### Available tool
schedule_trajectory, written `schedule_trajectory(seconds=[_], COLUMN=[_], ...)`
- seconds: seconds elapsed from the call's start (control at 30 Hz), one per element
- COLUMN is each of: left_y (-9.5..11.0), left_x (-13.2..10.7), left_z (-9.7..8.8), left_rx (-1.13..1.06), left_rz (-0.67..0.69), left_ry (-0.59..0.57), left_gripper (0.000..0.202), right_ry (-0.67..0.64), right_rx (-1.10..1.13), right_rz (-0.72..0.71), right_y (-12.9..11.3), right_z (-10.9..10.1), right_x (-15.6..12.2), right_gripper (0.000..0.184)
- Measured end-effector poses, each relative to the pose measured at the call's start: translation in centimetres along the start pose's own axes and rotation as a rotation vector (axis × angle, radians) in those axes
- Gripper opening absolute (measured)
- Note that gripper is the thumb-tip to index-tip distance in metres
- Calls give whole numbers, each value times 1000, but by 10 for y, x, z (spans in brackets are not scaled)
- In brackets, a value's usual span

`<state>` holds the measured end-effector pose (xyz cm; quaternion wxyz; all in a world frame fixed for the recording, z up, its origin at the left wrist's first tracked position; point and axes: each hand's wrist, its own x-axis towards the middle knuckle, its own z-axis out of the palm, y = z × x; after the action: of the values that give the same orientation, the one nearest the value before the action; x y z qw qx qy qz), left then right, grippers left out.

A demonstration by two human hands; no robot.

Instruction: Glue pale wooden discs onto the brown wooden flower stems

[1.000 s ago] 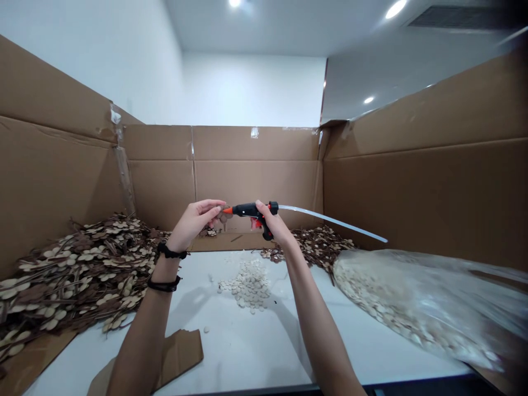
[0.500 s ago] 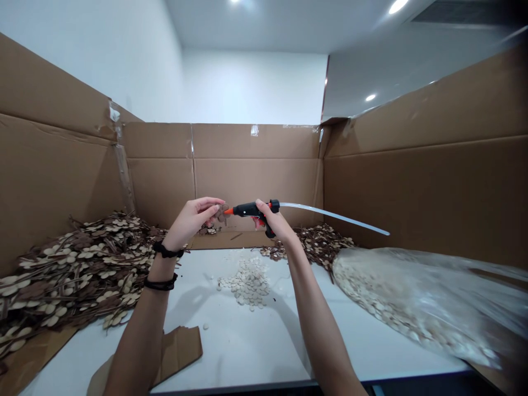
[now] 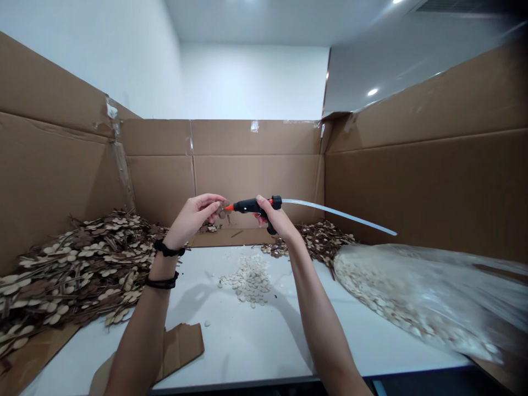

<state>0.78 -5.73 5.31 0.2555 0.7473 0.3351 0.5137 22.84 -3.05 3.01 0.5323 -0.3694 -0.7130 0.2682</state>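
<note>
My right hand [image 3: 273, 215] is wrapped round the grip of a black and orange glue gun [image 3: 247, 205], its nozzle pointing left. A long translucent glue stick [image 3: 338, 211] curves out of the gun's back end. Between the thumb and fingers of my left hand [image 3: 198, 214] is a brown flower-shaped piece [image 3: 223, 210], partly hidden by the fingers. The orange nozzle tip is right at this piece; whether it touches, I cannot tell. Below both hands, a loose pile of small white discs [image 3: 249, 280] lies on the white table [image 3: 239, 346].
Flower pieces with stems are heaped [image 3: 82, 264] at the left, with a smaller brown heap [image 3: 325, 239] at the back right. A clear plastic bag [image 3: 396, 291] of white discs lies right. Cardboard walls [image 3: 256, 176] stand round the table; a cardboard scrap [image 3: 181, 349] lies in front.
The view has shifted slightly. My hands keep hold of the glue gun and the flower piece, with the nozzle still at the piece; only a slight shift of the gun shows.
</note>
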Motion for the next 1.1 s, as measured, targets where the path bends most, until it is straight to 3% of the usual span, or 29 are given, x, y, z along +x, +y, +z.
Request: schedule_trajectory(seconds=[0.13, 0.3, 0.4, 0.53, 0.83, 1.0, 1.1], left_y=[-7, -21, -27, -34, -39, -64, -102], left_x=[5, 13, 17, 20, 19, 32, 38], left_z=[2, 11, 21, 35, 43, 44, 44], left_rx=[16, -60, -161, -274, -317, -141, 284], left_rz=[15, 37, 31, -11, -51, -50, -55], left_ry=[47, 125, 102, 69, 18, 121, 144], left_gripper=[34, 30, 28, 27, 24, 28, 30], right_ry=[16, 195, 111, -75, 36, 95, 98], right_rx=[-90, -196, -38, 180, 319, 341, 364], right_rz=[-38, -28, -4, -84, -61, -88, -74], right_y=[-7, -6, 0, 8, 23, 30, 34], right_z=[-1, -3, 0, 9, 19, 15, 11], right_x=[-3, -1, 5, 12, 18, 22, 27], right_gripper=[57, 49, 41, 32, 28, 32, 34])
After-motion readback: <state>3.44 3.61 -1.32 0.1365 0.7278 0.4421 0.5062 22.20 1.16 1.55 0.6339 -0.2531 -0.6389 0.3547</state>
